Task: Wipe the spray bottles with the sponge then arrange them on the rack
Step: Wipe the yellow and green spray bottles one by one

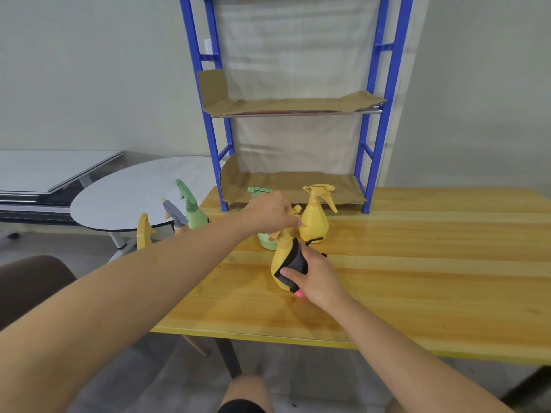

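Wooden table (417,263) carries a blue rack (376,114) with cardboard-lined shelves (292,104) at its far edge. In front of the rack stand a yellow spray bottle (314,222), a green bottle (266,243) partly hidden, and, farthest from the rack, a second yellow bottle (281,259). Left hand (269,213) curls round that bottle's spray head; right hand (317,277) grips a dark sponge (295,260), pressed against the bottle's side.

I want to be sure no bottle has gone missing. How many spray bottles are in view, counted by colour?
Yellow plastic spray bottles: 3 (one being wiped, one standing behind it, one at the far left)
Green plastic spray bottles: 2 (one behind the wiped bottle, one to the left)
Grey-topped spray bottle: 1
Total: 6
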A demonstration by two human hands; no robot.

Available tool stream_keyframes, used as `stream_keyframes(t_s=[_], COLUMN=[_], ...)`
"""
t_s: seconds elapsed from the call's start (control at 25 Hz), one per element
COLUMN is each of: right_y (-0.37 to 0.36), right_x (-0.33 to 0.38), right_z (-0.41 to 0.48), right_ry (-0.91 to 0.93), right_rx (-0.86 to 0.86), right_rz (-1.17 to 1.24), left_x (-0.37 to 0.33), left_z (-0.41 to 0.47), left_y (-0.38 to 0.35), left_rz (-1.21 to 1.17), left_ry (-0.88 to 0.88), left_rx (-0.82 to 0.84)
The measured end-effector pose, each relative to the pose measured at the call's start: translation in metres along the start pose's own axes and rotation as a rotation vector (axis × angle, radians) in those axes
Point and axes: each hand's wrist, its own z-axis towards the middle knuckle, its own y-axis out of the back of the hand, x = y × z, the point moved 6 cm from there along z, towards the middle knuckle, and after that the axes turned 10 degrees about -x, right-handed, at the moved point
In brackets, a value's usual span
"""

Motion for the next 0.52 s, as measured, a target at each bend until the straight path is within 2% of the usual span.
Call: stream_keyframes(t_s=[0.24,0.52], right_y=[0.003,0.004], right_x=[0.021,-0.004], right_z=[0.006,-0.003], right_ry=[0.048,-0.032], right_rx=[-0.128,0.140], right_rz=[0.051,0.050], left_x=[0.002,-0.002], left_z=[-0.002,-0.005], left_y=[-0.002,-0.004], left_rz=[-0.030,0.005], left_ry=[-0.002,0.001], left_rx=[-0.017,-0.057])
